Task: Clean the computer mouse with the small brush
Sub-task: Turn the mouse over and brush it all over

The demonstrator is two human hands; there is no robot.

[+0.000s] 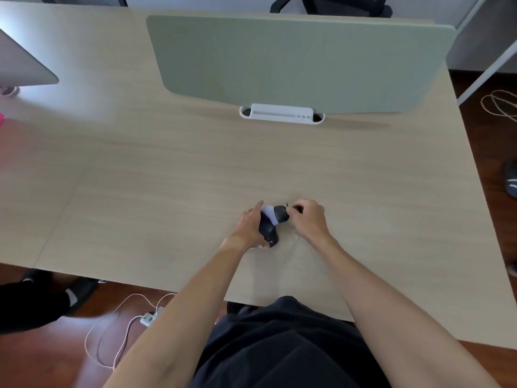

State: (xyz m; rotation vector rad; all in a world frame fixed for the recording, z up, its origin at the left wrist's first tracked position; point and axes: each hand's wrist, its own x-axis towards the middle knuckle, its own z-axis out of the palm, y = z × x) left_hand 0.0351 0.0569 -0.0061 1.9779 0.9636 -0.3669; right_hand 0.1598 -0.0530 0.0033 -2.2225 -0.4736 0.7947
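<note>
A dark computer mouse (269, 230) rests on the light wooden desk (173, 175), near its front edge. My left hand (249, 227) grips the mouse from the left, index finger stretched forward along it. My right hand (309, 218) holds a small brush (277, 214) with a dark body and pale bristles. The bristles press on the front end of the mouse. Part of the mouse is hidden under my left palm.
A green divider panel (293, 60) stands across the back of the desk in a white clamp (282, 113). A grey panel (19, 65) sits at far left. On the floor lie a white power strip (149, 317) with cables, and another person's foot (81, 289).
</note>
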